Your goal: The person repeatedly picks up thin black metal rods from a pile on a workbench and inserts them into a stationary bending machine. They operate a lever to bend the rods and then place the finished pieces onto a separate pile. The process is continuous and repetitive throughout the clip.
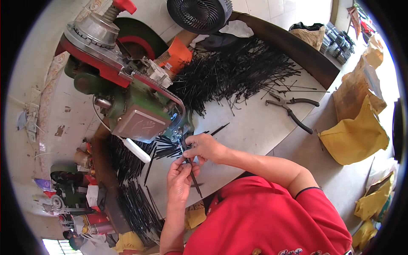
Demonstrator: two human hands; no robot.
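Both my hands work at the front of a green and red bench machine (pixel 142 123). A thin black rod (pixel 195 182) runs from the machine's small metal rollers (pixel 176 135) down past my fingers toward the table's near edge. My left hand (pixel 179 182) pinches the rod from below with thumb and fingertips. Just above it, my right hand (pixel 207 148) is closed round the rod's upper part, close to the rollers. The rod's upper end is partly hidden by my fingers and the machine. Several short black rods (pixel 166 149) lie beside the rollers.
A large tangle of thin black rods (pixel 238 68) covers the far tabletop, with a black fan (pixel 199 15) behind it. Black-handled pliers (pixel 291 108) lie at the right edge. More rods (pixel 138 208) are stacked at left. Yellow sacks (pixel 355 136) stand on the floor at right.
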